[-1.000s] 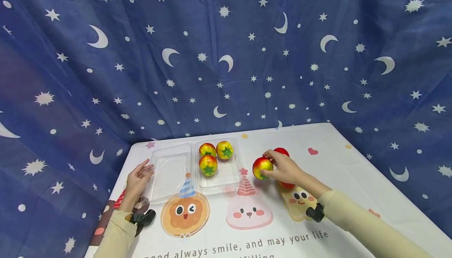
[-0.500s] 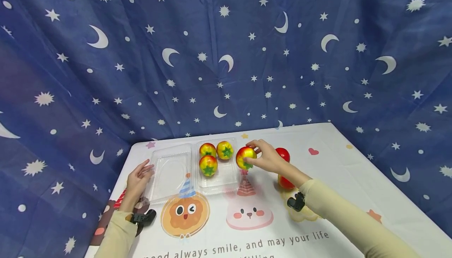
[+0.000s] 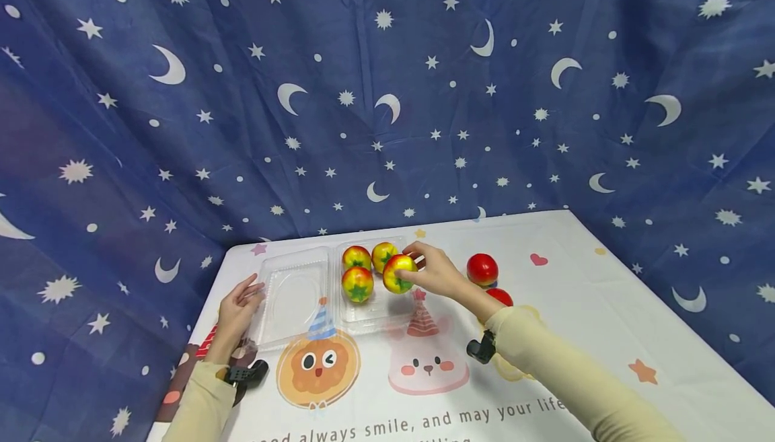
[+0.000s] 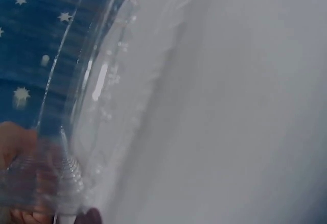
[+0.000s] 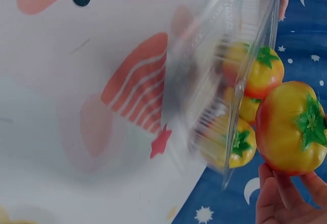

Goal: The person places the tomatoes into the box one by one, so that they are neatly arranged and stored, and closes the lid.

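Note:
My right hand (image 3: 437, 272) grips a red-and-yellow toy persimmon (image 3: 399, 274) with a green calyx, above the right part of a clear plastic clamshell box (image 3: 375, 317). In the right wrist view, fingertips (image 5: 286, 193) touch this persimmon beside the box wall. Inside the box sit three similar persimmons, one at the front left (image 3: 357, 285), one behind it (image 3: 356, 257), and one at the back (image 3: 384, 253), partly hidden by the held one. My left hand (image 3: 237, 311) rests with relaxed fingers at the left edge of the box's opened lid (image 3: 294, 294).
Two more red fruits, one farther back (image 3: 482, 269) and one nearer (image 3: 500, 297), lie on the white printed tablecloth (image 3: 581, 294) right of the box. The nearer one is partly hidden by my right forearm. A blue star-and-moon curtain (image 3: 387, 126) hangs behind the table.
My right hand has carried the persimmon leftward from beside the red fruits to over the box. My left hand stays at the lid's edge.

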`<state>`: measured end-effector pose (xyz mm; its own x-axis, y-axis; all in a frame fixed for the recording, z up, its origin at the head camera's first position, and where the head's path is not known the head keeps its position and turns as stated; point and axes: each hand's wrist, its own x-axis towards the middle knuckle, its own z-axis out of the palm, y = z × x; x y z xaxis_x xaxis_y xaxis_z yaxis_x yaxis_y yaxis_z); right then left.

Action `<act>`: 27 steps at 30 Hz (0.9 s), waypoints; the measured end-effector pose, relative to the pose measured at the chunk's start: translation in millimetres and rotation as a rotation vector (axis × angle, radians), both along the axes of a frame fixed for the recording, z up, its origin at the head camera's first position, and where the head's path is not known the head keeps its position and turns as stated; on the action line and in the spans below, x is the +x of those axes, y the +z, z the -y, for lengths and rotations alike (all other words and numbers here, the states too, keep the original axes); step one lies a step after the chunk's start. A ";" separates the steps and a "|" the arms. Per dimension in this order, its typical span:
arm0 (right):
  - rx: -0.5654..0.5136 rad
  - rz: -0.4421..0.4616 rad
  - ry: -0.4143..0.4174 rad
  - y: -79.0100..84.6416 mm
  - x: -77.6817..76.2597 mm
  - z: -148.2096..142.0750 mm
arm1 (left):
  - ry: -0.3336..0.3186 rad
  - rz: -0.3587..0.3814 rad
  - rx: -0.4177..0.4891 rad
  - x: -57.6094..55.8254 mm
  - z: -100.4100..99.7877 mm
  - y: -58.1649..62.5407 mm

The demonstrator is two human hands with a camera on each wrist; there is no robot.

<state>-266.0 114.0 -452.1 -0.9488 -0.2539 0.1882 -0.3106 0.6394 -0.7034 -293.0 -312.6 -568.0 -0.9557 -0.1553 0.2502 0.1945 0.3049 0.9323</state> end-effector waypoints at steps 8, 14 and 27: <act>-0.014 0.010 0.035 -8.0 1.1 18.6 | 0.005 0.015 0.004 -2.5 0.1 1.4; 0.039 -0.010 0.093 -14.1 5.9 32.8 | 0.007 0.044 -0.001 -0.9 0.6 0.8; 0.145 -0.078 0.138 -24.3 15.0 58.9 | 0.003 0.049 -0.005 2.1 -0.4 0.9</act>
